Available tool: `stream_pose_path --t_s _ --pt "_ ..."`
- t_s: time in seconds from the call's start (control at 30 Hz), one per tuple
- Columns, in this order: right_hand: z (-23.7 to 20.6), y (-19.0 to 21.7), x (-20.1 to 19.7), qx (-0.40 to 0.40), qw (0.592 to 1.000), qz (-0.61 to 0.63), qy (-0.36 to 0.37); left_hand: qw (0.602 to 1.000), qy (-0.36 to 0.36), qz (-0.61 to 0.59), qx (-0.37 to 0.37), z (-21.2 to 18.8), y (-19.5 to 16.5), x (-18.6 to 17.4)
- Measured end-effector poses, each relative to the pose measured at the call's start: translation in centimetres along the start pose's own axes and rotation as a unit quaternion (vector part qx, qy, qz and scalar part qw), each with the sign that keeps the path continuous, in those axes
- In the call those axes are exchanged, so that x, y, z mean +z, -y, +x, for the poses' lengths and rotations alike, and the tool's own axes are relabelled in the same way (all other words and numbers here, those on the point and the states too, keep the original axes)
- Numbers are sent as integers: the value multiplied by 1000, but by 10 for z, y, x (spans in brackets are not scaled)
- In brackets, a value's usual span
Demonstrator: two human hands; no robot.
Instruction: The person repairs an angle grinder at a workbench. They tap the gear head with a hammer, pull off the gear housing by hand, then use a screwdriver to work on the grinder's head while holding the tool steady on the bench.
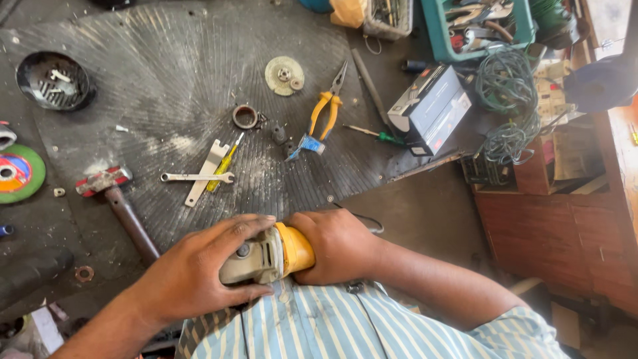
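Observation:
I hold an angle grinder (269, 256) with a grey metal gear head and a yellow body close against my striped shirt. My left hand (199, 272) wraps over the grey head end. My right hand (339, 246) grips the yellow body, and a dark cord runs off to its right. On the ribbed black mat (166, 86) ahead lie a flat spanner (197, 177), a yellow screwdriver (224, 163), a metal ring (245, 117), orange-handled pliers (327, 110) and a worn grinding disc (284, 75).
A hammer (116, 199) lies left of my arm. A black round guard (53, 81) and a green-and-red disc (18, 173) sit at far left. A dark box (432, 110), coiled green wire (508, 106) and a teal tray of tools (478, 23) crowd the right.

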State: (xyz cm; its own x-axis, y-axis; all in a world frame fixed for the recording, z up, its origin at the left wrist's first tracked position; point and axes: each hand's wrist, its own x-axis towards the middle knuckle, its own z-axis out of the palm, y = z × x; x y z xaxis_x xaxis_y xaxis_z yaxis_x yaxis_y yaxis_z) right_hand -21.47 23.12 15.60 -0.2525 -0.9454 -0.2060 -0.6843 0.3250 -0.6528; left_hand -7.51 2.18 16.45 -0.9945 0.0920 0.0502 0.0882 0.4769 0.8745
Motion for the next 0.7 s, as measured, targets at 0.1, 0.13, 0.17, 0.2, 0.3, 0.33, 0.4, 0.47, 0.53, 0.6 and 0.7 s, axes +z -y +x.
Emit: stream_pose_path --t_s 0.1,0.13,0.17,0.2,0.3,0.33,0.4,0.47,0.53,0.6,0.7 --pt "-2 6 5 -10 999 -44 -23 996 -30 -32 -76 -16 5 11" --pt "-3 8 5 -8 998 -59 -32 993 -26 -36 -111 -19 6 12" --pt "-3 9 5 -22 997 -66 -33 993 -26 -47 -109 -22 7 12" --pt "-4 10 4 -38 996 -73 -34 992 -27 -57 -108 -25 7 12" --pt "-3 14 4 -44 996 -80 -26 994 -48 -60 -84 -29 3 14" --pt "-3 15 5 -40 996 -81 -22 994 -59 -55 -71 -30 1 16" --pt "-2 17 5 -24 995 -94 7 994 -81 -36 -69 -31 -1 20" --pt "-1 19 5 -10 995 -99 28 995 -90 -17 -47 -31 0 22" --pt "0 19 4 4 995 -87 51 997 -82 -3 -13 -31 3 22" --pt "0 18 3 -12 995 -86 49 997 -69 -23 -29 -30 5 22" --pt "-1 16 2 -20 995 -88 50 996 -56 -47 -59 -29 5 23"
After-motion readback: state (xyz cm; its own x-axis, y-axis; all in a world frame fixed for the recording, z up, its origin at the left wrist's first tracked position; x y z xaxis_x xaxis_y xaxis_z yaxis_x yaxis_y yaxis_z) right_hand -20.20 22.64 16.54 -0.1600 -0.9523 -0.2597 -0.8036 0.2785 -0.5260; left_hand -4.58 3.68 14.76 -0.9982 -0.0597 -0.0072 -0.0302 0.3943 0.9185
